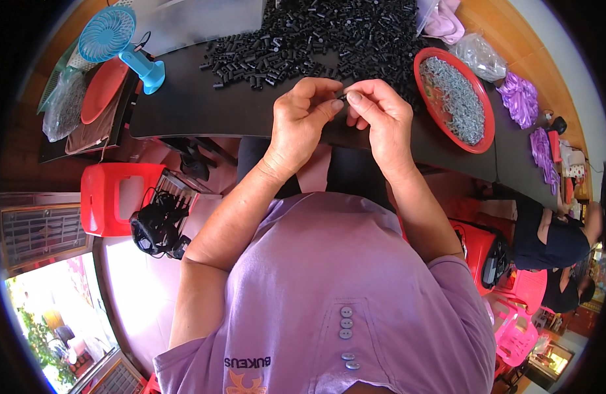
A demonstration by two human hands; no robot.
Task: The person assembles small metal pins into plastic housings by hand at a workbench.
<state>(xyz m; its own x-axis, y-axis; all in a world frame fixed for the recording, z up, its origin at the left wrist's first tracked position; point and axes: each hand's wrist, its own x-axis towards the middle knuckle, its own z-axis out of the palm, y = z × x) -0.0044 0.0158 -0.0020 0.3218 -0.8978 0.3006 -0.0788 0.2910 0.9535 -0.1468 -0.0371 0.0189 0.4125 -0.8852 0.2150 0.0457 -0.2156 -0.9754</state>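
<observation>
Here we are: left hand (297,115) and right hand (387,118) both pinch a small black piece (343,97) between them, over the counter (191,108). On the right, the red tray (490,121) holds silver metal bits (457,98) (too small to name), while loose black cylinders (263,59) crowd beside a translucent bin (211,25).

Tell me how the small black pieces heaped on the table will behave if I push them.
The small black pieces would probably roll and scatter: many look like short cylinders, lying loose. They are likely stiff, since their outlines look straight. Each should be light, judging by how small they look beside the left hand and right hand.
</observation>
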